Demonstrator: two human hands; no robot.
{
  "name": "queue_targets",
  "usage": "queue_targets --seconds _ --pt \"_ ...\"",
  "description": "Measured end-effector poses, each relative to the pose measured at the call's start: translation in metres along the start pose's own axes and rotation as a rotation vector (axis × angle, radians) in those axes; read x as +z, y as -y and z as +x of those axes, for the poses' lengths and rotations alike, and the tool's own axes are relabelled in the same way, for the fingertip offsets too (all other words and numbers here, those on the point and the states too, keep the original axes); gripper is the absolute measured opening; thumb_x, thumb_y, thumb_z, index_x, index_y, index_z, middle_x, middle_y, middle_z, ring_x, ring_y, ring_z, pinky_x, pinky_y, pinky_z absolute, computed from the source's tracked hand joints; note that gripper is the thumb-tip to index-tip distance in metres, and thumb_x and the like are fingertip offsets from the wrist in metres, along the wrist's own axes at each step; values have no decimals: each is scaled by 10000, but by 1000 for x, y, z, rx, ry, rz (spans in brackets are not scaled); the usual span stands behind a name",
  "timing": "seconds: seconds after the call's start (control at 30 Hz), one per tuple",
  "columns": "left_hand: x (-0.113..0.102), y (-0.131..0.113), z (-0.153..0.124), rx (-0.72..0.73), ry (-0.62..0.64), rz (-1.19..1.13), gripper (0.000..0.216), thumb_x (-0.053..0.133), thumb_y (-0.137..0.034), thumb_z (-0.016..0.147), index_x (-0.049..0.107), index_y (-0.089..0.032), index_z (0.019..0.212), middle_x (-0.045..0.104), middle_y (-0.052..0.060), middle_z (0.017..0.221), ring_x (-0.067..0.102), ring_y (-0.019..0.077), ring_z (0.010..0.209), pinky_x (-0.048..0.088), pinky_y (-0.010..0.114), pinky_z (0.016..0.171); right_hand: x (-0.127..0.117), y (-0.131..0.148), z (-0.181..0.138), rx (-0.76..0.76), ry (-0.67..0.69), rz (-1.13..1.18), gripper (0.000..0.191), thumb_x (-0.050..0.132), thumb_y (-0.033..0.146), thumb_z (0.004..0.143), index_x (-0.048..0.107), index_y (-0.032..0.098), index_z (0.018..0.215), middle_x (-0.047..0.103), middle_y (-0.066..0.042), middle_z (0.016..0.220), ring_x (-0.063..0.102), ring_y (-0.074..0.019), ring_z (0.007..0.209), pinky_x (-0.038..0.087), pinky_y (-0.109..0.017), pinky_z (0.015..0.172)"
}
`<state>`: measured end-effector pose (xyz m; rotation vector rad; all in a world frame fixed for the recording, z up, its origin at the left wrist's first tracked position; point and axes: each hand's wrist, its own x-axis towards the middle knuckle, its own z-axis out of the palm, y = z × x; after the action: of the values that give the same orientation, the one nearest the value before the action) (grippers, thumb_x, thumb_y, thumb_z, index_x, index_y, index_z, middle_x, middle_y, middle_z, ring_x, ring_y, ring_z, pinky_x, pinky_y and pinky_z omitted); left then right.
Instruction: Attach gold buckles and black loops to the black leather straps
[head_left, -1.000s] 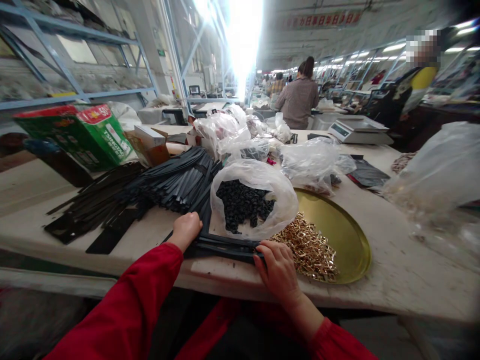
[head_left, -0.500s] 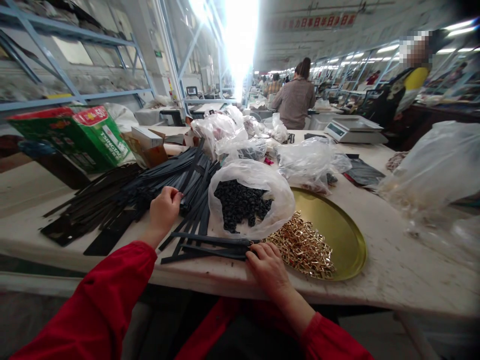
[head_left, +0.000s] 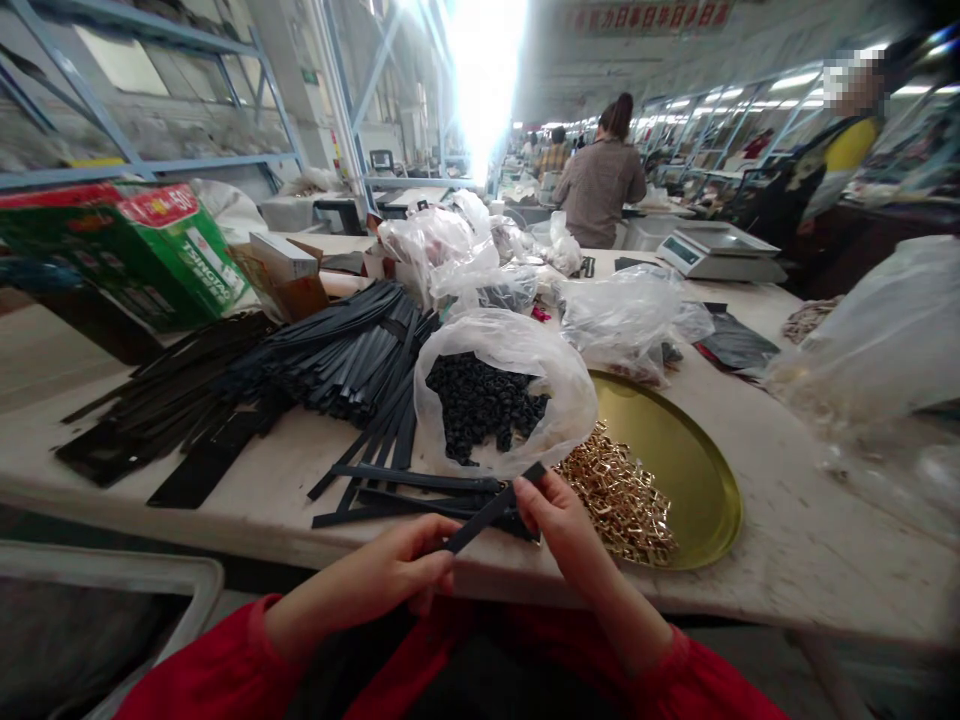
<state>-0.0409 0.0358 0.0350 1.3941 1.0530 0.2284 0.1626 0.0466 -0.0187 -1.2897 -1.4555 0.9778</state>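
A dark flat strap (head_left: pixel 487 512) runs slantwise between my two hands at the table's front edge. My left hand (head_left: pixel 424 560) is closed round its lower end, and my right hand (head_left: pixel 551 505) pinches it near the upper end. Behind them, several dark straps (head_left: pixel 420 478) lie side by side on the tabletop. An open clear plastic bag (head_left: pixel 574 390) holds small black loops (head_left: pixel 484 405) just beyond my right hand. Right of that hand, a pile of gold metal buckles (head_left: pixel 619 495) fills part of a round gold tray (head_left: pixel 697 470).
A large bundle of dark straps (head_left: pixel 337 350) lies at the left, beside a green carton (head_left: pixel 180 260). Several plastic bags (head_left: pixel 630 315) stand farther back, with a scale (head_left: pixel 716 250) at the right. Two people work beyond the table. A white bin (head_left: pixel 202 585) is below at the left.
My left hand has come from the strap bundle down to the front edge with a strap. My right hand has lifted off the laid straps and now grips that strap's upper end.
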Motion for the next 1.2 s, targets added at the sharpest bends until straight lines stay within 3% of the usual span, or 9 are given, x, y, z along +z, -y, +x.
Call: queue_targets --seconds 0.1,0.23,0.37,0.57,0.7,0.83,0.97,1.07,1.2 --pt "12 -5 15 -28 -52 -249 260 452 -319 783 495 -136 963 541 -40 652 417 41 415 324 156 408 2 -2 17 -60 68 -183 379 342 456 885 533 186 700 513 30 541 492 -115 484 395 -220 464" --pt "18 -7 25 -61 -141 -411 246 503 -342 743 498 -142 887 512 -57 588 376 30 368 271 139 350 -11 -13 60 -102 -11 -491 182 416 242 874 582 170 857 601 -72 844 560 -194 800 414 -301 703" --pt "16 -5 27 -79 -173 -433 250 504 -339 737 495 -145 896 520 -61 571 384 33 360 276 135 344 -13 -29 90 -102 54 -764 71 552 122 775 605 167 786 606 -85 811 578 -219 762 391 -304 661" --pt "16 0 32 -94 -174 -449 222 489 -305 722 485 -150 881 532 -57 575 404 34 361 277 131 337 -5 -33 93 -134 125 -1004 52 582 166 784 608 182 826 607 -82 839 598 -216 749 366 -282 595" --pt "17 -1 33 -84 -211 -422 254 470 -272 707 473 -151 931 550 -48 620 429 42 385 286 132 337 -4 -29 93 -157 153 -1065 37 573 180 792 604 181 813 610 -81 845 599 -215 746 364 -282 594" --pt "17 0 30 -53 -236 -356 256 447 -348 751 481 -149 908 547 -46 610 397 36 365 262 134 330 -7 -30 91 -165 183 -1051 42 551 165 802 593 173 804 621 -65 838 595 -189 764 382 -265 634" --pt "15 5 27 -43 -253 -359 308 439 -422 773 493 -147 903 529 -54 565 385 37 350 251 139 335 -14 -35 92 -124 186 -1012 174 548 133 790 567 136 963 627 -72 907 590 -172 847 400 -238 697" --pt "16 4 27 -75 -268 -388 264 435 -366 772 491 -147 908 537 -48 580 433 46 382 275 138 348 -16 -36 93 -95 191 -994 190 508 146 819 578 144 994 617 -81 946 590 -168 863 400 -234 716" --pt "20 -1 27 -82 -287 -402 195 438 -246 740 492 -153 904 565 -32 670 485 49 445 306 132 362 -8 -32 96 -57 184 -964 151 488 222 841 628 179 877 606 -86 913 600 -198 793 393 -272 665"
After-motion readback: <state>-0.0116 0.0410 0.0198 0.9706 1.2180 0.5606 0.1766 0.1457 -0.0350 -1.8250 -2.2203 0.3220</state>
